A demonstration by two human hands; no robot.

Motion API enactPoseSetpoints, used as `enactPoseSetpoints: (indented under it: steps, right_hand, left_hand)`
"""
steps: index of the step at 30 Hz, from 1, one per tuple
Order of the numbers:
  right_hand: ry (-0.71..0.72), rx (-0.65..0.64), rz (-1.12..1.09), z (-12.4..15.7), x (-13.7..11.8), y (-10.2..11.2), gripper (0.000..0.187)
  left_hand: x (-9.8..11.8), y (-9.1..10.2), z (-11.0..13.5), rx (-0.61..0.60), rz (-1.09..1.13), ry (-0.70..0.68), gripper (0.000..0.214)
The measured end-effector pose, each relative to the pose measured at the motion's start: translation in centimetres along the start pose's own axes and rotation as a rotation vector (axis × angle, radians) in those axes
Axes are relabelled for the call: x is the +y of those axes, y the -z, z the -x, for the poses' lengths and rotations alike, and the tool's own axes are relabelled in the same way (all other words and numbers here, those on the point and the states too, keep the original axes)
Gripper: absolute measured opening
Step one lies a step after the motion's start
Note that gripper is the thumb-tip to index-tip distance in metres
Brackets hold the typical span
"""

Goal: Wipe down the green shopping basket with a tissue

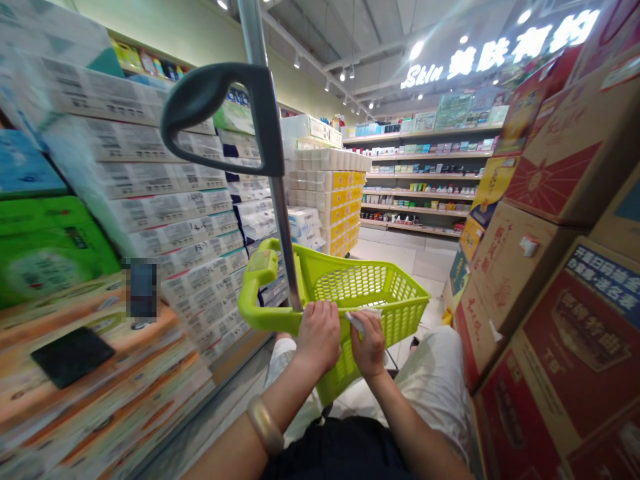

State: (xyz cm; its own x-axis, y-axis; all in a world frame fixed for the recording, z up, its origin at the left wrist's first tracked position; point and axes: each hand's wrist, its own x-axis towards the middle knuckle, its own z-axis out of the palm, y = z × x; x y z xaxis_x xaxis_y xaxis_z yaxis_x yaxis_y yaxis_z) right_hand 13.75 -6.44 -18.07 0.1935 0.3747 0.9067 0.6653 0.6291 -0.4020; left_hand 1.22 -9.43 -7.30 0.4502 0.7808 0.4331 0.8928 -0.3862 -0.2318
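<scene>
A lime-green shopping basket (403, 322) with mesh walls stands between my knees. A metal pole (286, 253) rises from its near left end and carries a dark grey loop handle (274, 123). My left hand (320, 335) is closed over the basket's near rim, just right of the pole. Beside it, my right hand (369, 343) pinches a white wipe (356, 323) against the same rim. Part of the wipe is hidden under the fingers. No goods show inside the visible part of the basket.
Stacked white packs (165, 180) and orange packs (165, 373) line the left, with a dark flat object (73, 357) on top. Cartons (520, 267) rise close on the right. Shelves (425, 155) stand beyond the tiled aisle (405, 250).
</scene>
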Motion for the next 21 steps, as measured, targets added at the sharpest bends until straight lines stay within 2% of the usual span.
enactPoseSetpoints:
  steps: [3,5,7,9,12,14,16,21]
  right_hand:
    - [0.023,-0.063,-0.089,-0.3,-2.3,-1.0,0.027]
    - [0.039,-0.101,-0.124,-0.4,-2.8,-1.2,0.030]
    - [0.061,-0.149,-0.126,-0.4,-1.9,-0.7,0.031]
    - [0.044,-0.140,-0.084,-0.2,0.0,0.3,0.028]
    - [-0.093,0.002,0.030,0.1,3.0,1.5,0.020]
    - [-0.167,0.063,0.081,0.2,3.6,1.7,0.018]
    - [-0.174,0.053,0.074,0.2,2.6,1.1,0.018]
    - [-0.018,-0.120,-0.069,-0.2,-1.8,-0.7,0.028]
  left_hand:
    - [0.2,0.1,-0.2,0.010,-0.013,-0.013,0.029]
    - [0.1,0.1,-0.2,0.016,-0.025,-0.025,0.029]
    - [0.0,0.2,-0.1,0.017,-0.032,-0.037,0.030]
    - [-0.1,0.2,-0.1,0.015,-0.036,-0.043,0.033]
    - [-0.2,0.0,0.0,0.014,-0.033,-0.040,0.038]
    - [0.0,-0.1,-0.1,0.015,-0.031,-0.036,0.038]
    - [0.2,-0.2,-0.2,0.016,-0.033,-0.029,0.037]
    - [0.4,0.0,-0.3,0.029,-0.021,-0.031,0.032]
